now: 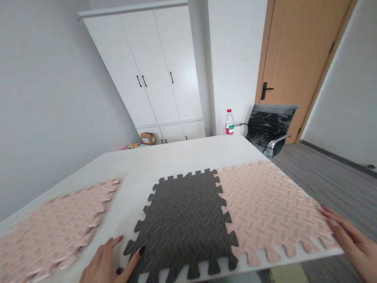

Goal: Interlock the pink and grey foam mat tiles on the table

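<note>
A dark grey foam puzzle mat [182, 220] lies flat on the white table, its right edge meeting a pink foam puzzle mat [265, 204] along interlocking teeth. My left hand [106, 261] is at the grey mat's near left corner, thumb over the mat's edge and fingers spread on the table. At the pink mat's right edge rests my right hand [350, 236], fingers stretched out and touching its border. Farther left is a second pink foam mat [59, 228], apart from the grey one; it looks thicker, possibly stacked.
A plastic bottle with a red cap [229, 124] stands at the white table's [153, 155] far right corner. Behind it is a black chair [269, 125]. A cardboard box [148, 138] sits beyond the far edge, before a white cabinet [159, 63]. A wooden door [297, 55] is at right.
</note>
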The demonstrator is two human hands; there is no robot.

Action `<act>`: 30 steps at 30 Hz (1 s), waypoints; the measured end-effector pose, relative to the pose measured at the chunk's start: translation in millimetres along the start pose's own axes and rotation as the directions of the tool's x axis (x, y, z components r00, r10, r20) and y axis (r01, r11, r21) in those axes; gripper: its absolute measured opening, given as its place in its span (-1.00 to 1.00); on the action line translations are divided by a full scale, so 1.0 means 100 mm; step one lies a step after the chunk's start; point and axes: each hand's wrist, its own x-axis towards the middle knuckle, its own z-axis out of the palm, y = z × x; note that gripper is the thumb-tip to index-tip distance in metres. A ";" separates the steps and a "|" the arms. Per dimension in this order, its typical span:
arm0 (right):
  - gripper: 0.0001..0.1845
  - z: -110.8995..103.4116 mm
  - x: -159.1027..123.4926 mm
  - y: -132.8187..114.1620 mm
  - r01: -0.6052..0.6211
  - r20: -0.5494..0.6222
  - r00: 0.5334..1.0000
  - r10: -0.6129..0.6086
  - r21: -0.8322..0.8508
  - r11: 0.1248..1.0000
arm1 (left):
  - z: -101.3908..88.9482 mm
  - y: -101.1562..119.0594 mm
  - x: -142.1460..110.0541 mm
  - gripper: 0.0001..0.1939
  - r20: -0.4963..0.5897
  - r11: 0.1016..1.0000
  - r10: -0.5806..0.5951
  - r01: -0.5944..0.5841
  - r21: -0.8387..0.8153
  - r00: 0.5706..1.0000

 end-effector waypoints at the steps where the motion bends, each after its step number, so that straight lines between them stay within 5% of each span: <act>1: -0.53 0.00 0.00 0.00 -0.009 0.000 1.000 0.009 -0.001 1.000 | -0.01 0.14 0.01 -0.15 -0.029 1.000 0.012 -0.012 0.007 1.000; 5: -0.51 0.02 -0.01 -0.03 -0.034 -0.010 0.999 0.034 -0.006 0.999 | 0.01 1.01 -0.05 -0.39 -0.072 0.950 0.280 -0.287 -0.120 0.957; 10: -0.52 0.02 -0.01 -0.09 -0.007 -0.013 1.000 0.007 -0.001 1.000 | 0.21 2.12 -0.36 -0.50 -0.006 0.753 0.650 -0.645 -0.131 0.760; 12: -0.52 0.01 -0.01 -0.10 0.007 -0.007 1.000 -0.007 0.001 1.000 | 0.31 2.38 -0.45 -0.52 -0.008 0.746 0.660 -0.656 -0.113 0.751; 18: -0.53 0.04 -0.01 -0.01 0.032 0.006 0.999 -0.032 -0.012 0.999 | 0.49 2.60 -0.55 -0.55 -0.029 0.829 0.556 -0.557 -0.050 0.831; 24: -0.61 -0.05 0.07 0.04 0.109 -0.003 0.994 -0.110 -0.134 0.985 | 0.44 2.60 -0.56 -0.50 0.009 0.808 0.590 -0.589 -0.015 0.808; 28: -0.59 -0.06 0.34 -0.61 0.229 -0.060 0.964 -0.260 -0.316 0.921 | 0.45 2.59 -0.55 -0.52 0.010 0.806 0.592 -0.592 0.007 0.806; 30: -0.55 0.12 0.49 -1.15 0.341 0.050 0.939 -0.341 -0.289 0.895 | 0.47 2.59 -0.55 -0.53 0.006 0.805 0.593 -0.593 0.014 0.805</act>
